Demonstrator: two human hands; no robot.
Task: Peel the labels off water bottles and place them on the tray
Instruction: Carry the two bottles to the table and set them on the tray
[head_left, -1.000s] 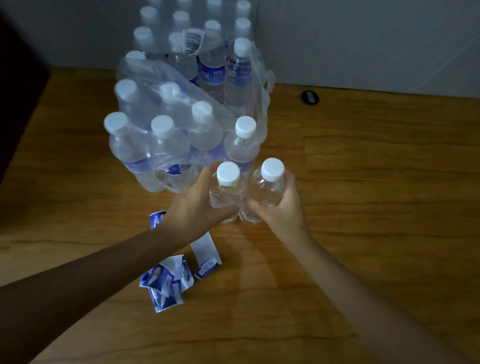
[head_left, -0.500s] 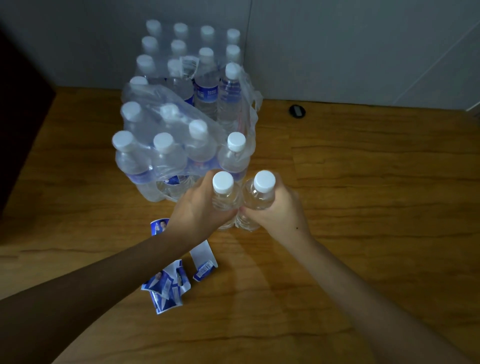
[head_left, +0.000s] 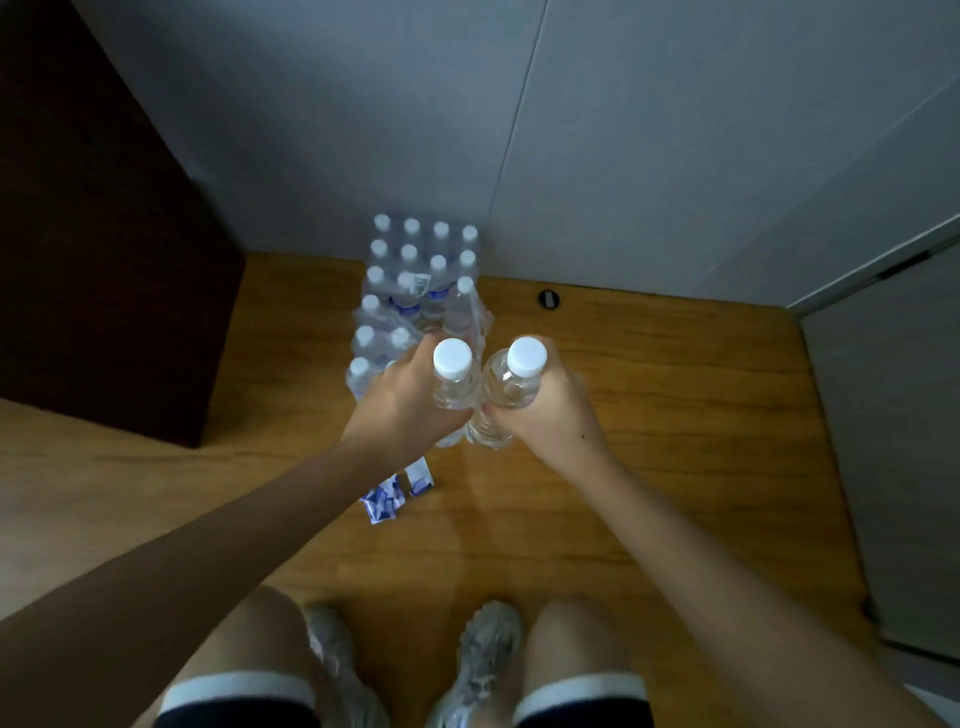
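Each hand holds one clear, label-free water bottle with a white cap, lifted above the wooden floor. My left hand grips the left bottle. The right bottle is held upright in my right hand, and the two bottles touch side by side. Behind them stands a shrink-wrapped pack of water bottles with blue labels, its plastic torn open at the front. Peeled blue-and-white labels lie crumpled on the floor below my left wrist. No tray is in view.
A dark wooden cabinet stands on the left. Grey walls close the back and right. A small black round object lies on the floor near the back wall. My knees and grey shoes show at the bottom.
Both hands have lifted the two bottles up off the floor, away from the pack. The view has pulled back and risen, now showing my legs and shoes.
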